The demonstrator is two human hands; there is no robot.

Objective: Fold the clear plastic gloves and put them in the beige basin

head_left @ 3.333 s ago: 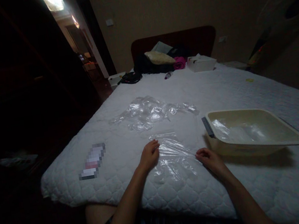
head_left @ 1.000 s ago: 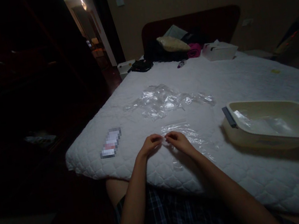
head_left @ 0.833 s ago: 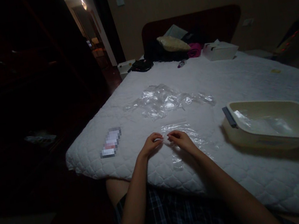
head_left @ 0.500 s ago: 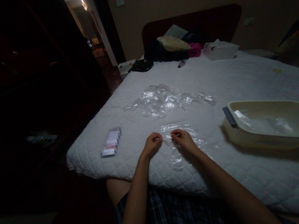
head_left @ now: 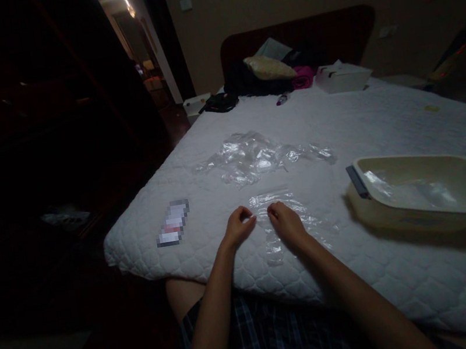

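Note:
A clear plastic bag [head_left: 283, 195] lies spread on the white quilted bed, right in front of me. My left hand [head_left: 241, 224] is closed in a pinch at the bag's left edge, thumb and forefinger together. Over the middle of the same bag, my right hand [head_left: 285, 220] has its fingers curled and closed on the film; its fingertips are partly hidden. A small gap separates the two hands. Just beyond them is a loose heap of crumpled clear plastic bags [head_left: 252, 156].
A cream plastic tub [head_left: 426, 220] with a grey handle stands at the right, with clear plastic inside. Left of my hands lies a flat, pixelated item [head_left: 173, 223]. Toward the headboard are a pillow [head_left: 269, 67], a magenta roll [head_left: 302, 77] and a white box [head_left: 344, 77].
My right hand has turned so that its back faces up more, its fingers curling down. My left hand has shifted slightly right at the bag's edge. Other things stay put.

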